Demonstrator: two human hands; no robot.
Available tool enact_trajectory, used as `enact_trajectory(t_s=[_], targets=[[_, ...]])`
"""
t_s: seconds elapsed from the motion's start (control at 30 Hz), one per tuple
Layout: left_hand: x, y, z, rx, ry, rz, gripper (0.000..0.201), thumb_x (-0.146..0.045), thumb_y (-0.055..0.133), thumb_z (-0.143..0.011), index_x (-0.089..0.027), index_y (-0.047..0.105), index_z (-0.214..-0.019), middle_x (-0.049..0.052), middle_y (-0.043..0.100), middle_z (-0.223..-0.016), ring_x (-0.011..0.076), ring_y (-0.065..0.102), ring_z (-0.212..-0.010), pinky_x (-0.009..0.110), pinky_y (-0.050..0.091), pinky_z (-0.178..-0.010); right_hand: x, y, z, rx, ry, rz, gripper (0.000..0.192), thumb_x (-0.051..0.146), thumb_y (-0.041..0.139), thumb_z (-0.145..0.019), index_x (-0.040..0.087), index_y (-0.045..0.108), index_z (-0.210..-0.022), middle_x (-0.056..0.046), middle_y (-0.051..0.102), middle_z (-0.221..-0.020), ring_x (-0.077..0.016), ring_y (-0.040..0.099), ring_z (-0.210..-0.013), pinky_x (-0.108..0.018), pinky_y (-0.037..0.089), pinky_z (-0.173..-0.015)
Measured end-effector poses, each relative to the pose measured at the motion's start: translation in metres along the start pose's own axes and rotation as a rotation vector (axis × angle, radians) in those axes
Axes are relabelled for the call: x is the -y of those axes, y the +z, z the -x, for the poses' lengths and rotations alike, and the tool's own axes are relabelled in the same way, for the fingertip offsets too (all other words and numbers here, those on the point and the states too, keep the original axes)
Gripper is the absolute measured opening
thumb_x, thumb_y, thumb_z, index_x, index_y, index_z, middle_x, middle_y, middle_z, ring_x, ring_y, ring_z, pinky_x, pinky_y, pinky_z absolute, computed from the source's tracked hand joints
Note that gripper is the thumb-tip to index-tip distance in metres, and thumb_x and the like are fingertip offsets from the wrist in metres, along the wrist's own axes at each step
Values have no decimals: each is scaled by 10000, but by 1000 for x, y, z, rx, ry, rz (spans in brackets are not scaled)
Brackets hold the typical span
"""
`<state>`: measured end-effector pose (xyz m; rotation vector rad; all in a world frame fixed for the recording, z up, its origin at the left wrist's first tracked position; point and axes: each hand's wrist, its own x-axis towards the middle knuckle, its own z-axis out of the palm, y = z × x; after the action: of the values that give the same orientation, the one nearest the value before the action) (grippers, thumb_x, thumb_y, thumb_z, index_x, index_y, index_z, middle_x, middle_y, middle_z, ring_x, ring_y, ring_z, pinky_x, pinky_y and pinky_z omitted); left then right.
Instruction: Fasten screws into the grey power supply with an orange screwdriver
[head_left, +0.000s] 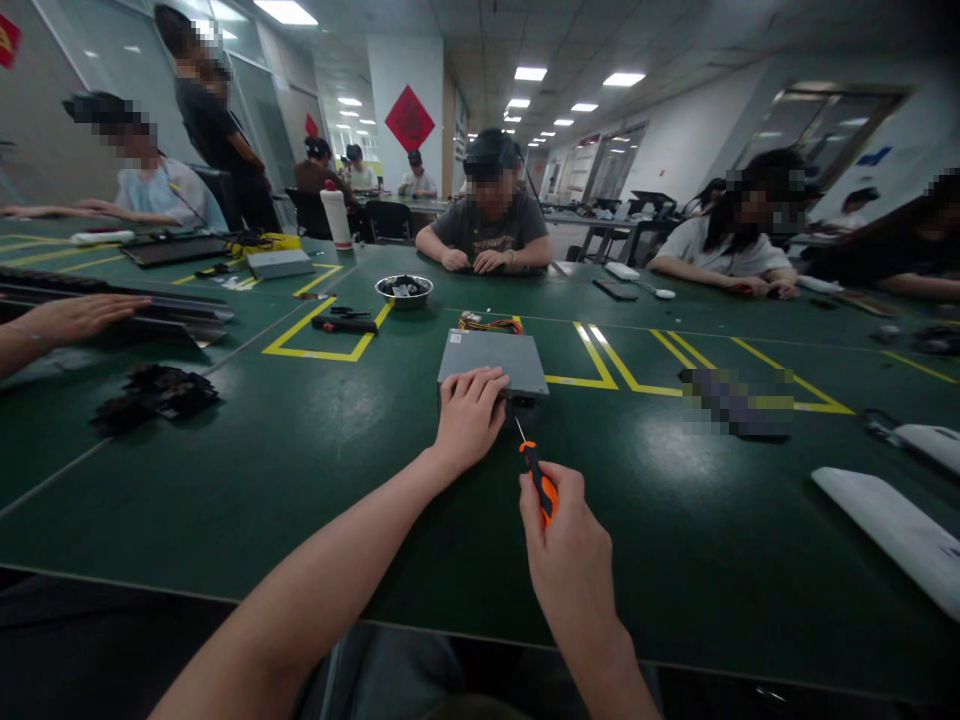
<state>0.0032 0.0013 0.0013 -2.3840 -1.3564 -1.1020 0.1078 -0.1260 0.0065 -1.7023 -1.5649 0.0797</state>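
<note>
Head view: on the desk (225,510), the grey box (491,349), presumably stiff and fairly heavy, is touched at its near edge by the left hand (471,415), fingers laid over it, and best gripped by both sides, while a screwdriver (533,463) is clasped in the right hand (571,535).

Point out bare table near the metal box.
Bare: between the metal box and black parts; also between the right hand and large white object. Crowded: the box's near side, by left hand and screwdriver.
</note>
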Motion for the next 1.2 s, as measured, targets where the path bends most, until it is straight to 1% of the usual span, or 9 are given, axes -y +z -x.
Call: enact_trajectory(t_s=[0.17, 0.27, 0.47, 0.67, 0.77, 0.9, 1.03, 1.13, 1.2], targets=[[0, 0, 0, -4, -9, 1, 256, -217, 457, -844, -244, 502, -1094, 3, 550, -1216, 179, 437, -1148, 377, 269, -948, 1, -1, -1, 81, 20, 45, 262, 408, 374, -858, 181, 448, -966, -70, 628, -764, -195, 627, -593, -271, 443, -461], [-1, 1, 0, -12, -13, 5, 249, -216, 462, -843, -244, 504, -1087, -1, 554, -1209, 179, 438, -1146, 376, 270, -944, 1, -1, -2, 128, 69, 44, 231, 396, 358, -864, 193, 439, -938, -46, 618, -700, -189, 615, -548, -264, 421, -442], [-2, 2, -1, -10, -31, 8, 234, -213, 451, -850, -242, 517, -1072, 4, 555, -1210, 184, 442, -1141, 383, 273, -940, -1, 1, 0, 183, 212, -114, 268, 450, 363, -853, 200, 403, -941, -18, 609, -657, -177, 606, -501, -265, 428, -446], [-2, 2, -1, -15, -26, 11, 234, -208, 444, -854, -244, 513, -1074, -4, 555, -1212, 182, 437, -1145, 386, 267, -942, 4, 5, 3, 157, 366, -494, 310, 477, 447, -813, 201, 399, -945, 1, 624, -654, -158, 613, -511, -266, 472, -475], [-2, 3, -1, -22, -29, 11, 234, -206, 448, -852, -243, 511, -1074, -3, 560, -1206, 183, 442, -1137, 384, 269, -935, 5, 8, 2, 115, 475, -765, 313, 458, 503, -791, 199, 397, -932, 14, 630, -633, -145, 603, -499, -260, 480, -476], [-3, 2, -1, -18, -22, 13, 228, -209, 446, -853, -244, 511, -1069, -2, 563, -1203, 183, 446, -1135, 386, 266, -935, 10, 13, 1, 11, 727, -1217, 246, 374, 558, -779, 185, 438, -882, 14, 633, -609, -97, 570, -481, -201, 466, -465], [-3, 1, -1, -17, -19, 11, 232, -206, 453, -848, -246, 509, -1070, -2, 563, -1203, 179, 447, -1136, 384, 266, -936, 23, 11, -3, -110, 1040, -1553, 92, 233, 533, -810, 155, 485, -820, 17, 596, -586, -33, 503, -444, -109, 420, -427], [-2, 2, -1, -17, -19, 5, 232, -204, 453, -847, -249, 510, -1068, -1, 563, -1202, 181, 448, -1136, 383, 267, -935, 29, 5, -8, -98, 1252, -1801, 101, 219, 454, -858, 142, 482, -799, 26, 550, -578, -3, 436, -392, -75, 373, -375], [-3, 2, -1, -17, -25, 0, 231, -205, 448, -849, -248, 511, -1067, 2, 564, -1200, 183, 449, -1133, 383, 267, -935, 31, 2, -10, -59, 1313, -1930, 145, 223, 408, -880, 134, 473, -785, 29, 527, -583, 8, 410, -378, -63, 356, -360]])
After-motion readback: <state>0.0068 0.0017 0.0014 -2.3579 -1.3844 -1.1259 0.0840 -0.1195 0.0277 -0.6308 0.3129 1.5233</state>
